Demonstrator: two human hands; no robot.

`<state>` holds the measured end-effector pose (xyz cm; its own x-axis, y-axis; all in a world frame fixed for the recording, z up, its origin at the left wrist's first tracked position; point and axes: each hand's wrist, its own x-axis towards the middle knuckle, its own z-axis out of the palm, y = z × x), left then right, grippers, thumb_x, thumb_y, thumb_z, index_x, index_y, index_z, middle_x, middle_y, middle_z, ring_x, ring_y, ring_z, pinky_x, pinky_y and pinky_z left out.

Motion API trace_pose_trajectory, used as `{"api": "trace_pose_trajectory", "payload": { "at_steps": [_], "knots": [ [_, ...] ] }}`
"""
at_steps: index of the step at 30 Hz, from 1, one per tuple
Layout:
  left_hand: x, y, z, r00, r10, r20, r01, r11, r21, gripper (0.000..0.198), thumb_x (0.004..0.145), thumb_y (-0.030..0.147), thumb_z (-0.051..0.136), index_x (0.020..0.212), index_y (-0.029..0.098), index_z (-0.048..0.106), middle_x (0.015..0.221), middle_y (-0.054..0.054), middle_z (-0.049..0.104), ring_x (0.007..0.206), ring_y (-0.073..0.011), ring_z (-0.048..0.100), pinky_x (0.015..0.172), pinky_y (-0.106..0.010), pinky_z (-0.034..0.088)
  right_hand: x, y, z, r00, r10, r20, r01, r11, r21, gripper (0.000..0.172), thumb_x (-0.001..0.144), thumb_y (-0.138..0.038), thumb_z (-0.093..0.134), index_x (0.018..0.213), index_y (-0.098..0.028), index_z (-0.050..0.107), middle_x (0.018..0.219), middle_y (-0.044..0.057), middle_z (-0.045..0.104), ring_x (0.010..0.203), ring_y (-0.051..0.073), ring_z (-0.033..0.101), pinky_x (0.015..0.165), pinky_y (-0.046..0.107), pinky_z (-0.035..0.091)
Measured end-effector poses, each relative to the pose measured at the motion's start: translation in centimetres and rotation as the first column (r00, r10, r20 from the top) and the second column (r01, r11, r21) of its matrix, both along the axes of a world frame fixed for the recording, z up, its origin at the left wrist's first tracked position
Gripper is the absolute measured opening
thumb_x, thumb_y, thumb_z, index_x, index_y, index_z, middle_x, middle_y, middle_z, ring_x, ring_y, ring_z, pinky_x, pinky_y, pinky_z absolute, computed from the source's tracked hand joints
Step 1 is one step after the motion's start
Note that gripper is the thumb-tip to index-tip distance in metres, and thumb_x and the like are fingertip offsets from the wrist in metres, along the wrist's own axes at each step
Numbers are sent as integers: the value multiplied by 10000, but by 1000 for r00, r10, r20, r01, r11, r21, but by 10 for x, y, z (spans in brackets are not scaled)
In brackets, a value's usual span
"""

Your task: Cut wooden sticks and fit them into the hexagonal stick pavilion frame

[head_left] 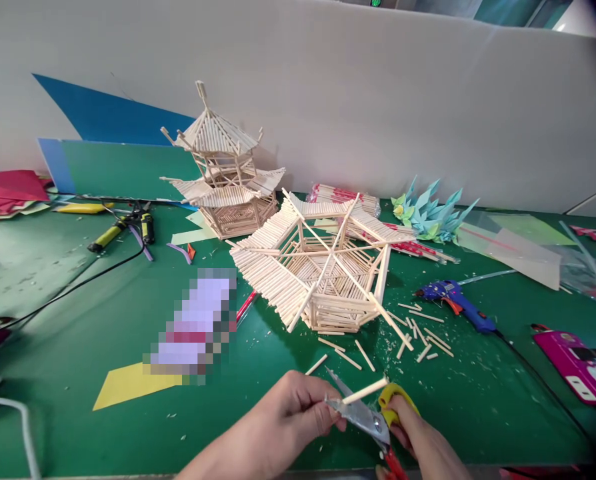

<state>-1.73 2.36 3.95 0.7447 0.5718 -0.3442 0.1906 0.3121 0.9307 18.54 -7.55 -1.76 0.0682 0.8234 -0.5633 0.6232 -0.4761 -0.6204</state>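
My right hand (418, 433) grips a pair of scissors (365, 417) with one yellow and one red handle, at the bottom centre. The blades are apart, and a thin wooden stick (365, 391) lies across them. Closed in a pinch, my left hand (288, 427) holds the near end of that stick, right beside the blades; its fingertips partly hide the end. Just beyond my hands stands a six-sided model (298, 300) built of wooden sticks, its roof partly covered. Short cut sticks (348, 359) are scattered between it and my hands.
A finished-looking stick pagoda (221, 193) stands behind left. Right lie a blue glue gun (458, 303) with a cord and a magenta device (578, 367). Pliers (121, 227) and a yellow paper piece (128, 387) are left. Folded teal paper (433, 210) sits by the wall.
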Motion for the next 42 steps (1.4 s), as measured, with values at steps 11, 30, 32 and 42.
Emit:
{"api": "trace_pose_trajectory", "payload": {
  "at_steps": [11,30,32,42],
  "knots": [
    [12,-16,-6,977,213,-29,-181,887,425,409,879,406,371,712,118,609,647,-41,532,583,-138,408,564,-243,333,2,-3,-10,992,-36,-118,31,998,-49,702,537,-168,530,1223,-113,390,1125,151,612,1047,221,579,862,226,447],
    [13,-11,-10,978,197,70,-209,937,281,397,857,431,431,685,116,603,617,-3,476,577,-118,367,551,-235,305,0,-3,8,998,29,-61,-20,991,135,582,593,-196,521,1160,-117,417,987,134,646,944,233,612,822,271,463],
    [9,-6,-10,984,134,120,-143,987,71,387,816,459,500,694,114,623,585,12,454,545,-103,341,513,-226,270,-1,-5,6,1000,22,-11,-20,989,146,605,594,-193,527,1183,-123,410,975,123,645,912,237,614,807,294,466],
    [11,-5,-14,980,163,112,-151,982,-108,394,762,490,569,695,105,622,520,43,383,485,-83,285,462,-227,186,-1,-5,5,994,-40,-102,35,998,-48,662,587,-171,523,1236,-118,405,1086,153,612,1005,223,595,813,245,465]
  ]
}}
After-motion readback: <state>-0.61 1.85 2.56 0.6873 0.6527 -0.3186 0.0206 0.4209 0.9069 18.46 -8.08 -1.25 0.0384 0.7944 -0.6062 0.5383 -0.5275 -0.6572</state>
